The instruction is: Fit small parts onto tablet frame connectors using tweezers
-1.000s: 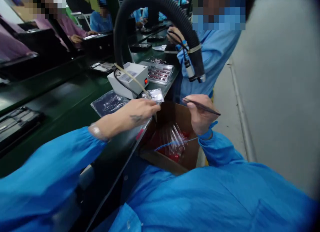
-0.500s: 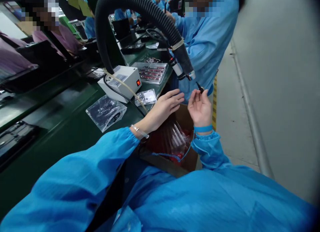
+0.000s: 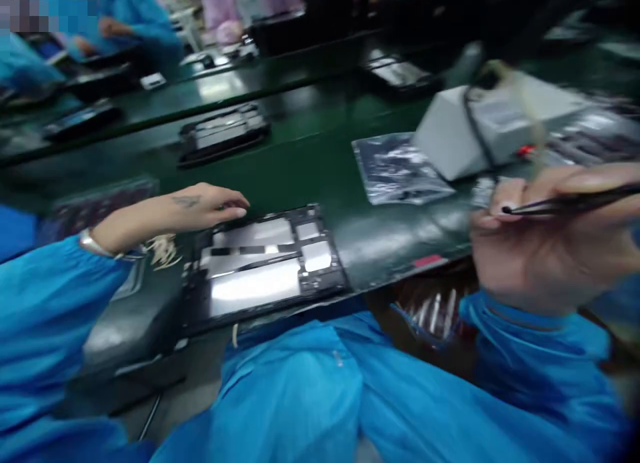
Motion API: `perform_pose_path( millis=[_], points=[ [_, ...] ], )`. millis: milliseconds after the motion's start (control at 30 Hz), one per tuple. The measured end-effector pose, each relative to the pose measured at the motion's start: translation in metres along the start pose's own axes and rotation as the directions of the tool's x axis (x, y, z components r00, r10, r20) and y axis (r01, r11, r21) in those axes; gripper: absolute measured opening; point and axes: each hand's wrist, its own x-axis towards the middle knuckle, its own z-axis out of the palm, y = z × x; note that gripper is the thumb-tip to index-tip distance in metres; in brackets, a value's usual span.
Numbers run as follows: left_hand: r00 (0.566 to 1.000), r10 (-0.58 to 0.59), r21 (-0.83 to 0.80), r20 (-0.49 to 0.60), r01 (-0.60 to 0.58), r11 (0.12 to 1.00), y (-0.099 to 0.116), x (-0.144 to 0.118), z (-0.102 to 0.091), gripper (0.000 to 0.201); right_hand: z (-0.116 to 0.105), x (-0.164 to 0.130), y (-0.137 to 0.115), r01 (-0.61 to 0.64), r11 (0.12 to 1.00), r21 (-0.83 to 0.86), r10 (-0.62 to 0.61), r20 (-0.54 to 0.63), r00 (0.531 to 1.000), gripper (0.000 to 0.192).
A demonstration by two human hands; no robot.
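Left hand (image 3: 200, 206) is resting spread fingers on the upper-left corner of the opened device (image 3: 265, 266), lower centre on the bench (image 3: 320, 163), apparently steadying it, while right hand (image 3: 545, 243) is pinching tweezers (image 3: 570, 202) at right, seemingly poised.

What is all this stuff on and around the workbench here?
Open device tray: one, black with silvery panels, front edge of the green bench.
Plastic bag: one, clear over dark contents, right of the tray.
White box: one, red light, behind the bag.
Other trays: several, dark, farther back.
Co-workers' sleeves: blue, far left.
Left hand: fingertips at the tray's top-left corner.
Right hand: holding a thin black tool.
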Motion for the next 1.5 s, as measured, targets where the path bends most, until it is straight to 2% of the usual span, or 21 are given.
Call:
perform_pose_path(
  millis=[67,100,200,267,333,467,600,1067,1333,1500],
  points=[
    [0.998,0.009,0.012,0.065,-0.009,1.0,-0.014,-0.017,0.012,0.049,0.042,0.009,0.025,-0.03,0.999,-0.033,0.035,0.181,0.983,0.02],
    [0.998,0.034,0.016,0.06,-0.035,0.999,-0.017,-0.022,0.02,0.048,0.062,0.01,0.038,-0.053,0.997,-0.053,0.065,0.274,0.96,0.019],
    [0.988,0.117,-0.031,-0.103,-0.121,0.992,-0.017,-0.026,0.047,0.045,0.111,0.008,0.075,-0.103,0.971,-0.218,0.2,0.494,0.846,0.016],
    [0.966,0.151,-0.058,-0.209,-0.166,0.984,-0.017,-0.026,0.062,0.043,0.13,0.005,0.096,-0.085,0.924,-0.373,0.297,0.558,0.775,0.019],
    [0.947,0.161,-0.057,-0.277,-0.184,0.981,-0.017,-0.027,0.072,0.041,0.14,0.002,0.111,-0.052,0.872,-0.486,0.368,0.583,0.724,0.025],
    [0.919,0.174,-0.01,-0.353,-0.19,0.982,-0.021,-0.028,0.082,0.036,0.142,0.0,0.121,-0.01,0.812,-0.584,0.444,0.605,0.661,0.026],
    [0.898,0.194,0.011,-0.394,-0.207,0.978,-0.021,-0.027,0.086,0.035,0.142,0.0,0.12,0.012,0.763,-0.646,0.492,0.593,0.638,0.022],
    [0.901,0.201,0.021,-0.386,-0.209,0.978,-0.02,-0.028,0.086,0.038,0.146,0.001,0.121,0.057,0.723,-0.689,0.515,0.592,0.62,0.019],
    [0.911,0.18,0.004,-0.371,-0.192,0.981,-0.017,-0.029,0.083,0.036,0.144,0.003,0.122,-0.021,0.743,-0.669,0.538,0.578,0.614,0.017],
    [0.913,0.179,0.009,-0.366,-0.188,0.982,-0.017,-0.029,0.083,0.036,0.144,0.003,0.122,-0.021,0.745,-0.667,0.533,0.577,0.619,0.017]
  ],
)
